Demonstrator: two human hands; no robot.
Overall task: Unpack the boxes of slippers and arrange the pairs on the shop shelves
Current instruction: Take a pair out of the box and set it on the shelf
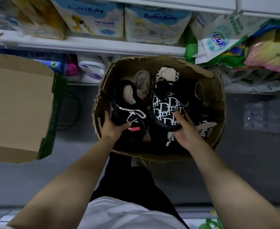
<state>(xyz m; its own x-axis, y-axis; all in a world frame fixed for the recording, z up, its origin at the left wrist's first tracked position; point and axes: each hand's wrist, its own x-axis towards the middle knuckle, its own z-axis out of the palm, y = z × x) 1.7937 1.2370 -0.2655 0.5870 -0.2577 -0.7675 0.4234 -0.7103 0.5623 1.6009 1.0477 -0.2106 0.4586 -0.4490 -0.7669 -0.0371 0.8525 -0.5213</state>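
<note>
A torn brown cardboard box [207,90] stands on the floor below me with several slippers inside. My left hand [113,128] grips the toe of a black fleece-lined slipper [127,103] trimmed with white beads. My right hand [185,128] grips the toe of a black slipper [167,106] printed with white letters, its cream lining showing at the far end. Both slippers are lifted above the box's contents. A grey-lined slipper [142,83] lies deeper in the box, and a black-and-white one [205,126] sits under my right hand.
White shop shelves [86,45] run across the top, holding diaper packs [157,25], detergent bottles [91,68] and bagged goods [235,37]. A second cardboard box [18,106] sits at the left. Grey floor [251,162] surrounds the box.
</note>
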